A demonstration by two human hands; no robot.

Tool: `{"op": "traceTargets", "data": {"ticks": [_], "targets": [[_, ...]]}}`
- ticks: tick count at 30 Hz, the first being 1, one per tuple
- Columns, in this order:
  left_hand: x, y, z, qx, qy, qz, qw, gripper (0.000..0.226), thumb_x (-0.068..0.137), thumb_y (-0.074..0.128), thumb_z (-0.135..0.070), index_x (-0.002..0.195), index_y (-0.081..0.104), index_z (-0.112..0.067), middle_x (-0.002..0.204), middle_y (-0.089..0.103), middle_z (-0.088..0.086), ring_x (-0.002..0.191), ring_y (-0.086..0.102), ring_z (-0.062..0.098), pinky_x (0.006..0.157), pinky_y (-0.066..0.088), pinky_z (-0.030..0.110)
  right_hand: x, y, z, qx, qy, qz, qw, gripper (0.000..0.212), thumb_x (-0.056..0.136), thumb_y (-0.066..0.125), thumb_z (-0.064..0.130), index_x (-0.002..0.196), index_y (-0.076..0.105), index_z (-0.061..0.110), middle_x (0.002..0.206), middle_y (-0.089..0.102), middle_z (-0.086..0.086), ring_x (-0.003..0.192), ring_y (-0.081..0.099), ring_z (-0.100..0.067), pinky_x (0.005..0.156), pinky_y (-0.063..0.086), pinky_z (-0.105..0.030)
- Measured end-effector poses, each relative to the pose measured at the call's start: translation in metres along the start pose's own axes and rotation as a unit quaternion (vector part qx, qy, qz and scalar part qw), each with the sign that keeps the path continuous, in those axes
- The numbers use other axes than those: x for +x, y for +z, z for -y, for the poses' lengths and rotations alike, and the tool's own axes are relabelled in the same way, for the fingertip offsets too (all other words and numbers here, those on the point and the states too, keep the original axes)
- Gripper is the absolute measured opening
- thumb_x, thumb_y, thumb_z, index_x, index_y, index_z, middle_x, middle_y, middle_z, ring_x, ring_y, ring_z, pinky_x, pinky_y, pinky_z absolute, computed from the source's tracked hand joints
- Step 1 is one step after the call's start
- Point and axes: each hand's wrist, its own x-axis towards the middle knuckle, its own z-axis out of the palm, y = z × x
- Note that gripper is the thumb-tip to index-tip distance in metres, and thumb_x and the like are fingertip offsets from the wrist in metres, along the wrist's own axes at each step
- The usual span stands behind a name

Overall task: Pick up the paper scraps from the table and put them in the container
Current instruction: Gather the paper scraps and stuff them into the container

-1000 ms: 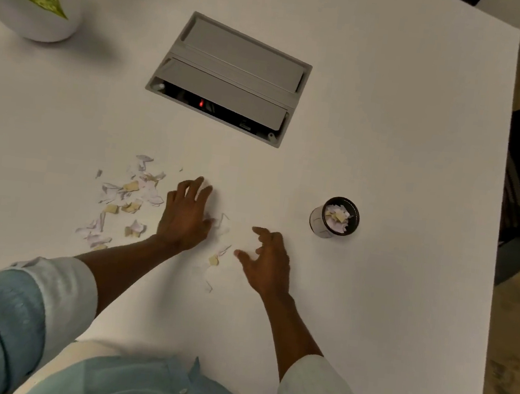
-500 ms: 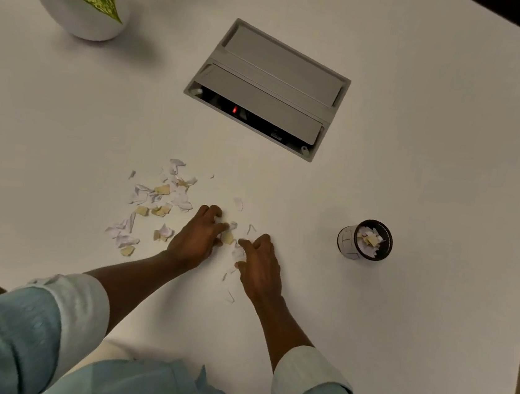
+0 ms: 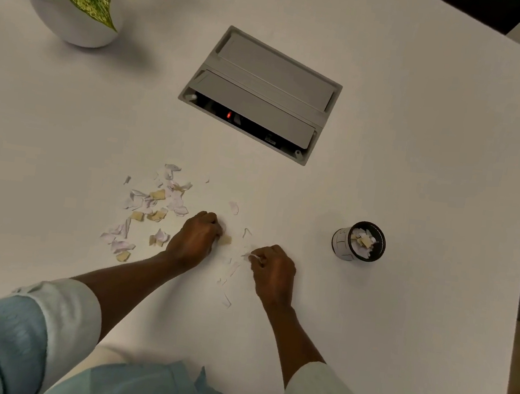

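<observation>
Scraps [image 3: 154, 204] are scattered on the tabletop [image 3: 416, 182], mostly left of the hands. A tan one is gripped by the curled left hand [image 3: 195, 238]; a white one is pinched by the right hand [image 3: 273, 271]. The container [image 3: 359, 240], partly filled, stands to the right.

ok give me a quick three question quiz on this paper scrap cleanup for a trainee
1. True or false: the container already has scraps in it.
2. The main scrap pile lies on which side of the left hand? A) its left B) its right C) beyond the container
3. What is the right hand pinching?

Key: 1 true. 2 A. 3 a white scrap.
</observation>
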Motion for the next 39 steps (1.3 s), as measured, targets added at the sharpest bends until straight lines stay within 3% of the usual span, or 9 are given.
{"op": "traceTargets", "data": {"ticks": [6,11,14,17,20,24,29,34,39], "targets": [[0.013,-0.002,-0.057,-0.11,-0.009,-0.076,0.991,0.015,0.09,0.073,0.006,0.097,0.081,-0.005,0.097,0.074,0.007,0.092,0.068,0.025,0.079,0.054,0.032,-0.003,-0.047,-0.023,0.105,0.034,-0.08,0.991,0.015,0.079,0.088,0.016,0.077,0.074,0.022,0.078,0.07,0.009,0.06,0.07,-0.009,0.059,0.061,-0.039],[0.04,-0.006,-0.129,-0.193,0.017,-0.095,0.976,0.007,0.091,0.077,-0.002,0.093,0.081,-0.006,0.094,0.076,0.007,0.084,0.069,0.022,0.076,0.055,0.031,-0.001,-0.09,-0.025,0.168,0.057,-0.175,0.969,0.033,0.08,0.088,0.016,0.08,0.068,0.042,0.084,0.073,0.006,0.062,0.074,-0.009,0.056,0.063,-0.036],[0.057,-0.007,-0.168,-0.233,0.039,-0.089,0.968,0.003,0.089,0.08,-0.004,0.091,0.081,-0.006,0.091,0.077,0.006,0.078,0.07,0.018,0.075,0.059,0.033,0.003,-0.113,-0.034,0.155,0.084,-0.221,0.959,0.018,0.084,0.085,0.016,0.085,0.071,0.028,0.087,0.074,0.002,0.061,0.073,-0.005,0.058,0.063,-0.031],[0.077,-0.005,-0.205,-0.242,0.063,-0.079,0.965,0.003,0.088,0.081,-0.005,0.089,0.081,-0.008,0.089,0.077,0.004,0.074,0.068,0.014,0.073,0.059,0.032,0.01,-0.136,-0.045,0.132,0.111,-0.262,0.95,0.012,0.083,0.085,0.015,0.091,0.075,0.013,0.089,0.076,-0.004,0.059,0.069,0.002,0.056,0.053,-0.01],[0.098,-0.001,-0.237,-0.222,0.086,-0.059,0.97,0.006,0.088,0.078,-0.005,0.091,0.081,-0.009,0.09,0.076,0.005,0.079,0.069,0.018,0.075,0.057,0.033,0.019,-0.158,-0.055,0.076,0.148,-0.287,0.944,0.013,0.083,0.084,0.016,0.093,0.077,0.009,0.09,0.076,-0.006,0.068,0.067,-0.007,0.061,0.044,-0.006],[0.122,0.008,-0.262,-0.159,0.137,-0.012,0.978,0.012,0.084,0.072,0.002,0.093,0.076,-0.005,0.091,0.073,0.009,0.084,0.067,0.025,0.077,0.055,0.039,0.031,-0.173,-0.068,0.062,0.176,-0.269,0.945,0.014,0.085,0.079,0.009,0.098,0.077,0.009,0.093,0.073,-0.011,0.081,0.071,-0.027,0.074,0.056,-0.032],[0.137,0.026,-0.267,-0.05,0.209,0.035,0.976,0.01,0.089,0.072,-0.012,0.089,0.074,-0.002,0.095,0.07,0.014,0.089,0.064,0.029,0.07,0.046,0.034,0.043,-0.178,-0.076,0.02,0.153,-0.248,0.956,0.025,0.088,0.077,0.012,0.112,0.075,0.009,0.102,0.072,-0.013,0.09,0.069,-0.027,0.075,0.048,-0.027],[0.142,0.046,-0.256,0.006,0.284,0.034,0.958,0.016,0.101,0.063,-0.02,0.102,0.073,-0.007,0.107,0.066,0.009,0.101,0.055,0.024,0.076,0.047,0.036,0.041,-0.18,-0.08,-0.003,0.15,-0.235,0.96,0.02,0.09,0.067,0.004,0.109,0.074,0.008,0.107,0.071,-0.012,0.092,0.07,-0.028,0.075,0.044,-0.023],[0.135,0.051,-0.25,0.029,0.345,0.02,0.938,0.018,0.092,0.071,-0.004,0.109,0.073,-0.001,0.115,0.069,0.016,0.108,0.06,0.033,0.079,0.056,0.04,0.032,-0.178,-0.079,-0.053,0.096,-0.235,0.966,0.035,0.084,0.062,-0.008,0.11,0.074,0.011,0.109,0.073,-0.001,0.104,0.063,-0.024,0.077,0.044,-0.024]]}}
